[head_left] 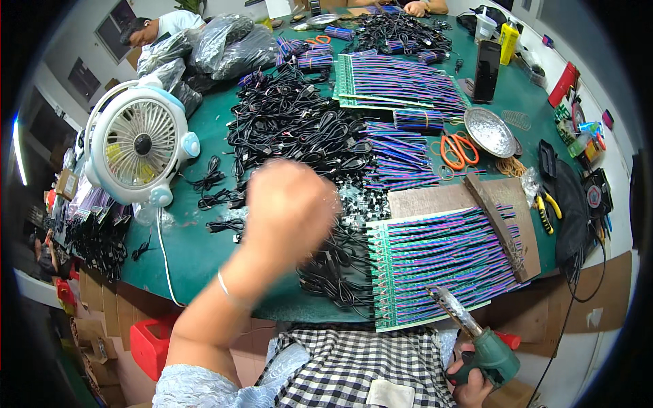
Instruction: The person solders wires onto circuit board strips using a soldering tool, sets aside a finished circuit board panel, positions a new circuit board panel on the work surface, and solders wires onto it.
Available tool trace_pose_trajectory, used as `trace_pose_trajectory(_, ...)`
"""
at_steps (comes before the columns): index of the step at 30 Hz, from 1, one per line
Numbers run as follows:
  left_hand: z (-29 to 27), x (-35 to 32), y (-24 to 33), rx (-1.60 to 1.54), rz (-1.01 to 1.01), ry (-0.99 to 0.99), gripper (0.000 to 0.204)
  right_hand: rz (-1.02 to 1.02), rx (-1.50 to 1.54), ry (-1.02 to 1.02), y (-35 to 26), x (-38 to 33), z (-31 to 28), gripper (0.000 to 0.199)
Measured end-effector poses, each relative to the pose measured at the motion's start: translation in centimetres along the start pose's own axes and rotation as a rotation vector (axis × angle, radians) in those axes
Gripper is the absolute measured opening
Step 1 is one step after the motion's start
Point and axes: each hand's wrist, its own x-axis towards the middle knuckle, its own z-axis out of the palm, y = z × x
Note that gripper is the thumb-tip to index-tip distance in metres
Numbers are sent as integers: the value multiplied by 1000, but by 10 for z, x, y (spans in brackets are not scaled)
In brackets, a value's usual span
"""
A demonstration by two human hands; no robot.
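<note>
My left hand is raised over the near edge of a heap of black USB cables, smeared by motion, so I cannot tell what its fingers do. Low at the right, my right hand grips a green soldering gun. Its metal tip points up and left, at the lower edge of a green circuit board panel. Rows of blue, purple and black wires run rightward from this panel. Black cables lie against its left side. A dark wooden bar rests across the wires' right part.
A white fan stands at the left. Orange scissors, a metal dish, a phone and yellow-handled pliers lie or stand to the right. Another wired panel lies farther back. Beyond grey plastic bags another person is visible.
</note>
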Motion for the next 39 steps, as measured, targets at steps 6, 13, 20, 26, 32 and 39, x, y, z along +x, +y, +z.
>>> trace_pose_trajectory(6,17,18,-125,72,-580,-133,8,53,20,62,6,-8,-4,37)
trace_pose_trajectory(13,49,19,-126,320,-303,-271,14,103,37,49,-3,-7,-1,37)
trace_pose_trajectory(20,42,36,-144,-561,-671,230,12,93,129,175,21,-17,-6,51)
trace_pose_trajectory(26,-9,62,-122,-1191,-306,581,11,86,242,227,7,-8,9,55)
trace_pose_trajectory(32,-29,9,54,-467,230,-379,18,283,627,229,4,2,19,61)
trace_pose_trajectory(39,-15,-39,114,-886,-91,-691,17,331,333,-122,-14,45,53,29)
